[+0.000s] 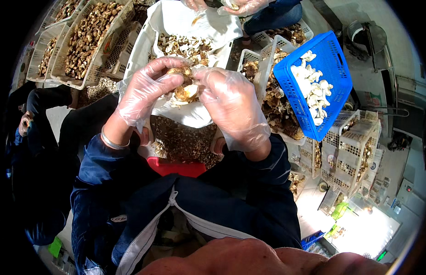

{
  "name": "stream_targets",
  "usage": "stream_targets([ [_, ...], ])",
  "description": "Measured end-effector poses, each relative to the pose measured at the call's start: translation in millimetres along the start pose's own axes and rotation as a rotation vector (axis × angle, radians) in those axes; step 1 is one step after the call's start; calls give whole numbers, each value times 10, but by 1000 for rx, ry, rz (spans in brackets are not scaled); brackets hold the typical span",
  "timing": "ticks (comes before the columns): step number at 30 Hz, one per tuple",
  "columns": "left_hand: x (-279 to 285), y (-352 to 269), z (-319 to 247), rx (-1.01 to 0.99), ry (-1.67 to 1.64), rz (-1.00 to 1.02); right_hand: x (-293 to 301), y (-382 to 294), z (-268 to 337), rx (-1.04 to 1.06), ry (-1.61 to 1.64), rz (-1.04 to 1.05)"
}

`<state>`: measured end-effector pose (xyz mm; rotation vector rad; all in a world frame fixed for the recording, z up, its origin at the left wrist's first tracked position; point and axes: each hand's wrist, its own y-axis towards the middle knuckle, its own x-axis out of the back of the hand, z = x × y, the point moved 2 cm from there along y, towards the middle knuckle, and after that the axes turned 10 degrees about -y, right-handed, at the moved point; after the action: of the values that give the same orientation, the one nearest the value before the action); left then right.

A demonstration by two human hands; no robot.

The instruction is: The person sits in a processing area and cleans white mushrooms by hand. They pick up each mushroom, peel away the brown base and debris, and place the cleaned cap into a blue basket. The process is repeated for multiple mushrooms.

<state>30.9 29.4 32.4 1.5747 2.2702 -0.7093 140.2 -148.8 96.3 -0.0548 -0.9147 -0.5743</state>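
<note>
My left hand (147, 91), in a clear plastic glove, grips a brown-and-white mushroom (186, 92) between thumb and fingers. At the mushroom's right side is my right hand (230, 99), gloved the same way, its fingertips bent together; whether they pinch a piece or a small tool is hidden. Both hands are over a white tray (134, 51) lined with white cloth (199, 118), where pale and brown mushroom trimmings (185, 44) lie. To the right, a tilted blue plastic basket (340, 99) holds several white peeled mushrooms (314, 89).
White crates of brown mushrooms (91, 37) stand at upper left. Beneath the blue basket are crates with dark trimmings (280, 106). Another person's gloved hands (244, 7) are at the top edge; a co-worker (37, 137) sits at left. A red object (177, 168) lies between my legs.
</note>
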Motion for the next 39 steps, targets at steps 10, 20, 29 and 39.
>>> stream_targets([
  [10,-23,-34,-105,52,-29,23,5,51,-141,-299,492,67],
  [20,-119,-106,-175,128,-215,73,-137,106,-536,-403,613,-16],
  [29,88,17,-50,127,-284,71,-61,124,-234,-8,194,-117],
  [39,5,30,-34,151,-173,-42,-202,116,-202,93,119,-43],
])
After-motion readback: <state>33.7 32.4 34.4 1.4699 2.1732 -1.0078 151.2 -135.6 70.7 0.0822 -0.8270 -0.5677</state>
